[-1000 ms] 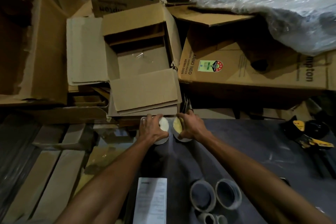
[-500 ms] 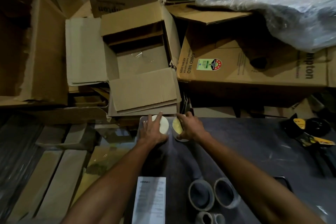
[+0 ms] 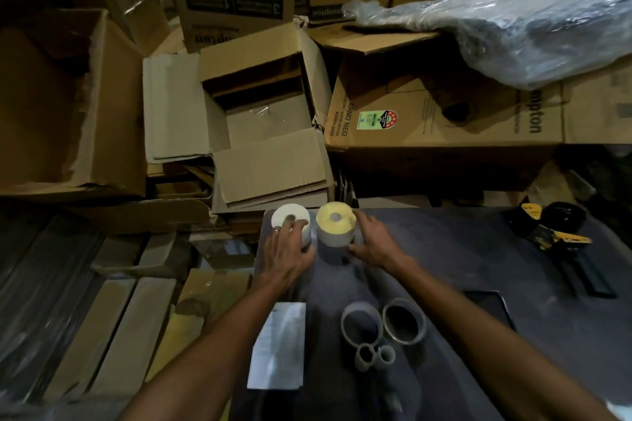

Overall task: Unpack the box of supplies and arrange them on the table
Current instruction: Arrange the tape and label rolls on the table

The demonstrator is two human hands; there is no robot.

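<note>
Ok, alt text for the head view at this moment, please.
A person's left hand grips a white paper roll and the right hand grips a yellow-topped paper roll, both standing side by side at the far edge of a dark grey table. Nearer lie two grey tape rings and a white printed sheet; an open brown cardboard box sits beyond it.

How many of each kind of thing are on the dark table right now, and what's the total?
Rolls standing on end: 2, the white roll and the yellow roll
Large tape rings: 2
Small tubes: 2
Printed paper sheet: 1
Black-and-yellow tape dispenser: 1
Dark flat item, unclear what: 1
Total: 9
</note>
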